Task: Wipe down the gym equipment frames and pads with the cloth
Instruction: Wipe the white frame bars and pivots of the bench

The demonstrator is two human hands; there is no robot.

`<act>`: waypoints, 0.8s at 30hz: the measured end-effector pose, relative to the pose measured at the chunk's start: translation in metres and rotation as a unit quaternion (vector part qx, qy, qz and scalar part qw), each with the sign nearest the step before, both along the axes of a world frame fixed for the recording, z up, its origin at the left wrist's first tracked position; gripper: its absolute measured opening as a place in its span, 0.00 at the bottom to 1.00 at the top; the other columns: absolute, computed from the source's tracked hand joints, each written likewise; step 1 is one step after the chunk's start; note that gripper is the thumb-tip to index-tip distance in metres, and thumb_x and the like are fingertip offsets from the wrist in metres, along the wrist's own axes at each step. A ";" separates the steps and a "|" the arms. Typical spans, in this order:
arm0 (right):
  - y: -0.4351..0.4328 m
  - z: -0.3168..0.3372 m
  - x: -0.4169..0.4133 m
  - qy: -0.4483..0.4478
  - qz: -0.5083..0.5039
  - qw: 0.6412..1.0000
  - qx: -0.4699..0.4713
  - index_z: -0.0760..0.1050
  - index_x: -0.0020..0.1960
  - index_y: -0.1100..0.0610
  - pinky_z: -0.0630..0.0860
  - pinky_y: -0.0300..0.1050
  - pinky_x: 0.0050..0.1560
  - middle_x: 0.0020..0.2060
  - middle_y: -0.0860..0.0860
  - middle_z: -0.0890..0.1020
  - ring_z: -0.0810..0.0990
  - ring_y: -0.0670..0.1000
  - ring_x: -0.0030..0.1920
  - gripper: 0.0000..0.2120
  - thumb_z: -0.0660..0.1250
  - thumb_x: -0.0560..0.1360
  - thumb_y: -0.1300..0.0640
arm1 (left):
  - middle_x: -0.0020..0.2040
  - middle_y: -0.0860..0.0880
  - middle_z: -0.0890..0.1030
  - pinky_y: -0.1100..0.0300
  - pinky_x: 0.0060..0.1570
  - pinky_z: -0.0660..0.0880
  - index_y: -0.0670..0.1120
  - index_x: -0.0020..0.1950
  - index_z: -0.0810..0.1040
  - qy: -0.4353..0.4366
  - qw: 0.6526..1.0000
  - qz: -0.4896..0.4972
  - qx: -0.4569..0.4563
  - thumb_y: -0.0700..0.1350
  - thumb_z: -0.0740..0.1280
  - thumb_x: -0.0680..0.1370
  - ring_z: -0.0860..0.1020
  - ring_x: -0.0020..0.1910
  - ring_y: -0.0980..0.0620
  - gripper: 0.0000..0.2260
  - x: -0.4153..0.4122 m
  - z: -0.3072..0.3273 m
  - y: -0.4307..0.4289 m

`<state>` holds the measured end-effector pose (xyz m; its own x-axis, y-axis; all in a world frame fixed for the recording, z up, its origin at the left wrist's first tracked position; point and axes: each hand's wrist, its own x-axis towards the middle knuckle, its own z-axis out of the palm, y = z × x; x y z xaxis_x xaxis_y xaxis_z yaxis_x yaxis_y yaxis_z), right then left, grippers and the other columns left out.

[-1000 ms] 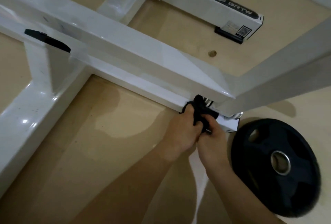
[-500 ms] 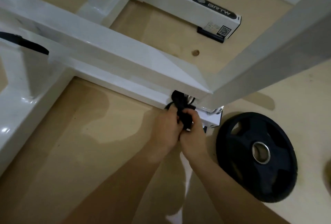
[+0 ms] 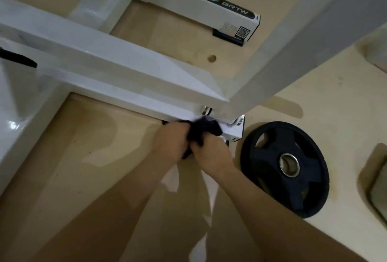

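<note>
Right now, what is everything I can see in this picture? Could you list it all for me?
frame: one, white metal beams, crossing the picture from the left to the centre, with a grey beam rising to the upper right
base bar: one, white with a black BRTW label and a code sticker, at the top
weight plate: one, black with a metal centre ring, flat on the floor at the right
cloth: one, dark, bunched against the lower frame end at the centre
floor: tan, with paler patches
left hand: one, gripping the cloth from the left
right hand: one, gripping the cloth from the right, close beside the left hand
</note>
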<state>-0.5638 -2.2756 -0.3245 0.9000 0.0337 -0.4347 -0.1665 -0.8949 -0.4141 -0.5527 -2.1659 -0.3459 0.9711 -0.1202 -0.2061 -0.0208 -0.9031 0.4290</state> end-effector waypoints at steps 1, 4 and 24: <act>0.014 -0.002 0.007 -0.004 0.006 1.000 0.022 0.74 0.45 0.59 0.68 0.43 0.34 0.37 0.53 0.79 0.79 0.55 0.40 0.11 0.62 0.78 0.51 | 0.50 0.45 0.83 0.57 0.41 0.70 0.45 0.52 0.80 0.001 0.996 0.087 -0.014 0.40 0.63 0.76 0.80 0.48 0.43 0.08 0.000 -0.003 0.021; 0.044 -0.010 0.023 0.026 -0.081 0.987 0.134 0.77 0.42 0.62 0.70 0.43 0.34 0.34 0.54 0.79 0.79 0.55 0.38 0.15 0.62 0.77 0.51 | 0.48 0.44 0.83 0.57 0.41 0.70 0.43 0.49 0.81 -0.014 0.970 0.233 -0.063 0.40 0.65 0.75 0.79 0.48 0.43 0.07 -0.003 -0.008 0.049; 0.061 0.033 0.014 0.095 -0.396 0.820 0.402 0.77 0.42 0.62 0.79 0.48 0.36 0.43 0.59 0.83 0.81 0.54 0.30 0.15 0.57 0.81 0.57 | 0.48 0.45 0.83 0.68 0.43 0.67 0.42 0.49 0.84 -0.132 0.951 0.252 -0.121 0.32 0.69 0.70 0.81 0.45 0.45 0.11 -0.015 0.007 0.070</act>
